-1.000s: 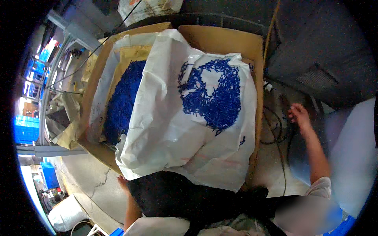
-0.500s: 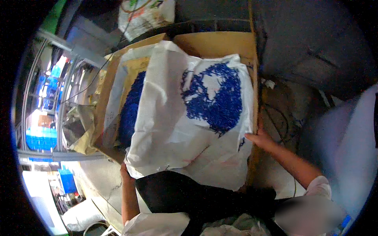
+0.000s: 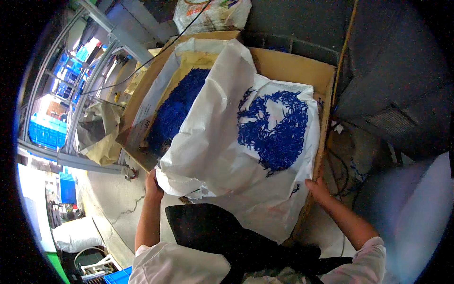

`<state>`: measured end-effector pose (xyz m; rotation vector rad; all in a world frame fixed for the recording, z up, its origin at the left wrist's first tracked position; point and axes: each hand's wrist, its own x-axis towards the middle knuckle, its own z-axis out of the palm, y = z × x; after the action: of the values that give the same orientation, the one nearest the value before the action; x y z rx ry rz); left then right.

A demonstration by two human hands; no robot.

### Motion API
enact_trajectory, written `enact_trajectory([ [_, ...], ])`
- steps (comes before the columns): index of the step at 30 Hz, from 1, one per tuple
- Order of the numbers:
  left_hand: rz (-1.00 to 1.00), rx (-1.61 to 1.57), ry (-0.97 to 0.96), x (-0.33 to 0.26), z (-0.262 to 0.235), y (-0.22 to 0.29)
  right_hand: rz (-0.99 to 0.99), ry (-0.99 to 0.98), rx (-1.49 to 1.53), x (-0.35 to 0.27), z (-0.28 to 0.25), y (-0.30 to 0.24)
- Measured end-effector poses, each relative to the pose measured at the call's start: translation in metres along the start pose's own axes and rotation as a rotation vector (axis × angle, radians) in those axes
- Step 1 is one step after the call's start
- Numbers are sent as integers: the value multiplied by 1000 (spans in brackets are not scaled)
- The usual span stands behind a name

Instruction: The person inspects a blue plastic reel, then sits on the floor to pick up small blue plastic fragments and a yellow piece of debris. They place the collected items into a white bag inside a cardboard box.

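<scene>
A white woven sheet (image 3: pixel 213 142) lies across an open cardboard box (image 3: pixel 302 66), with a raised fold running down its middle. Small dark-blue strip-like pieces (image 3: pixel 283 146) are heaped on its right half. More such blue pieces (image 3: pixel 177 111) fill the box's left side, beside a yellowish lining. My left hand (image 3: pixel 153 185) is closed on the sheet's near left corner, its fingers partly hidden. My right hand (image 3: pixel 319 190) is closed at the sheet's right edge, thumb on top, against the box's right wall.
A printed white sack (image 3: pixel 213 16) stands behind the box. Metal framing (image 3: pixel 94 61) and a blue crate (image 3: pixel 47 131) are at the left. Dark padded material (image 3: pixel 392 80) rises at the right, with cables (image 3: pixel 338 170) on the floor. A thin cord crosses the box's far left corner.
The view has turned, so the box sits farther right and tilted. More of the blue pieces on the box's left side show. Both hands keep their places at the sheet's edges.
</scene>
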<state>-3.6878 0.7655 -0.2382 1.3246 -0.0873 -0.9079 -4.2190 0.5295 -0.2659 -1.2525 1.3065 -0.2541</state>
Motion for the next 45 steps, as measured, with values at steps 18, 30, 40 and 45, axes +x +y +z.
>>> enact_trajectory([
  [18, 1151, 1116, 88, -91, 158, 81, 215, 569, -298, 14, -175, 128],
  [30, 309, 1738, -1819, -258, 355, -12, 225, 654, -1113, 99, -209, 186],
  [40, 540, 1817, -1854, -264, 363, -4, 440, 325, -1366, 90, -213, 238],
  [45, 460, 1899, -1799, -265, 372, 0, 78, 375, -1326, 60, -189, 258],
])
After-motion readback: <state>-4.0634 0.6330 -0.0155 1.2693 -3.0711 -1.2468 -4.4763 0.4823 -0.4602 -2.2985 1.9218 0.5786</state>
